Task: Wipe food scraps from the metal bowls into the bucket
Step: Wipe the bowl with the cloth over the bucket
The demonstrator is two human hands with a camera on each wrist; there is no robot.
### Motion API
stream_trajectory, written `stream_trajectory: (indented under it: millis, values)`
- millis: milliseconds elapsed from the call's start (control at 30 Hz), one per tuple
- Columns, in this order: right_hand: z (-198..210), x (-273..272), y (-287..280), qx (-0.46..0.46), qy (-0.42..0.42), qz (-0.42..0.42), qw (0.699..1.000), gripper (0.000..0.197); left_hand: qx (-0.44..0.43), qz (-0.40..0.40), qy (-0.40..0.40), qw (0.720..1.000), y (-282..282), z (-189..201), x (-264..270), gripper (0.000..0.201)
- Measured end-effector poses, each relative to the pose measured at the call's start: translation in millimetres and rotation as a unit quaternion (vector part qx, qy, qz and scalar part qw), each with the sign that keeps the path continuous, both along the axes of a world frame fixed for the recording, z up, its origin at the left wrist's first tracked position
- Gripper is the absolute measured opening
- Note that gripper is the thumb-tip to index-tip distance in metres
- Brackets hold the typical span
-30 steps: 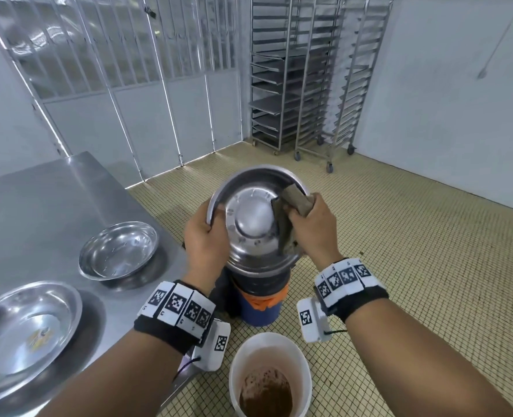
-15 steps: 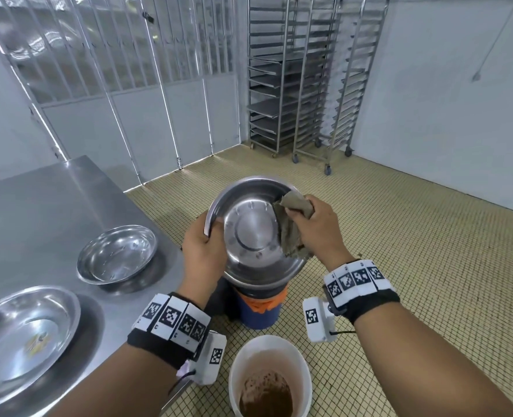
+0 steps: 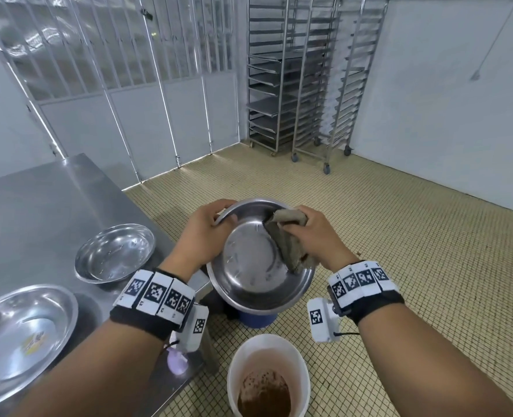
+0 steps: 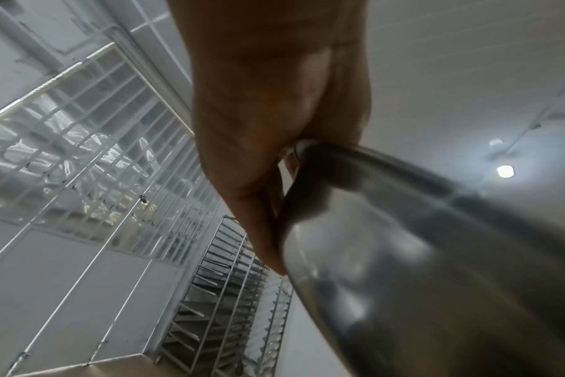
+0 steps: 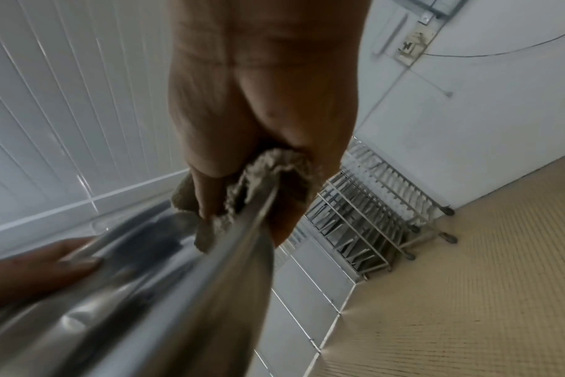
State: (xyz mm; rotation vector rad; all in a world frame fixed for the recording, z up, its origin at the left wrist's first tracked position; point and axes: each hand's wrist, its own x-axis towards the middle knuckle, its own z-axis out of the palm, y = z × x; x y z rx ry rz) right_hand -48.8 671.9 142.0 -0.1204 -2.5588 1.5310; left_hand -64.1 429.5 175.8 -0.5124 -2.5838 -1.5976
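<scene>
Bowl (image 3: 259, 266) in hand is held out over the floor, above a blue bucket (image 3: 256, 319) and just past the corner of the worktop (image 3: 38, 206), tipped with its inside toward the person. The left hand (image 3: 202, 239) grips its left rim, thumb inside and fingers curled behind, as the left wrist view confirms. The right hand (image 3: 310, 236) pinches a grey rag (image 3: 288, 242) folded over the right rim, thumb pressing cloth inside while the fingers back it from outside. One risk is that any loosened scraps fall on the tiles rather than into a bucket, since the bowl hides most of the blue one and the white bucket (image 3: 268, 374) stands nearer the person, not directly beneath. Another is that the wet metal slips, as each hand holds only the rim. The held bowl looks nearly clean, with only a few small specks and streaks. The white bucket holds brown mush at its bottom. On the worktop, a near bowl (image 3: 23, 335) carries a small yellowish scrap, and a smaller bowl (image 3: 115, 252) beyond it looks almost bare
</scene>
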Motion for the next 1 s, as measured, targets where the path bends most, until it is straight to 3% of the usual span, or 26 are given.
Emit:
stream_trajectory:
  millis: [100,200,433,567,667,867,1000]
  values:
    - [-5.6,6.0,-1.2,0.013,-0.007,-0.027,1.0,0.036,-0.006,0.003,-0.013,1.0,-0.2,-14.8,0.6,0.021]
    - [-8.2,7.8,-3.3,0.066,0.056,-0.058,0.995,0.052,0.0,-0.001,-0.031,1.0,0.3,-23.7,0.6,0.021]
    - [-16.3,0.7,-5.7,0.152,0.127,-0.044,0.979,0.025,-0.006,-0.002,-0.036,0.999,-0.1,-25.5,1.7,0.022]
    - [-22.6,-3.0,-4.0,0.214,0.126,-0.052,0.967,0.038,0.004,0.002,-0.034,0.999,-0.6,-27.2,-0.2,0.022]
    - [-18.3,1.2,-8.6,0.238,0.079,-0.009,0.968,0.044,0.002,0.003,-0.026,1.0,-1.4,-27.6,-3.2,0.022]
    - [-22.5,9.0,-12.0,0.137,0.021,-0.036,0.99,0.026,0.027,0.038,0.021,0.999,-1.2,-31.2,-5.6,0.019]
    - [-21.3,-0.2,-9.5,0.174,0.021,-0.032,0.984,0.021,0.01,0.02,0.05,0.998,0.2,-35.8,-5.6,0.024]
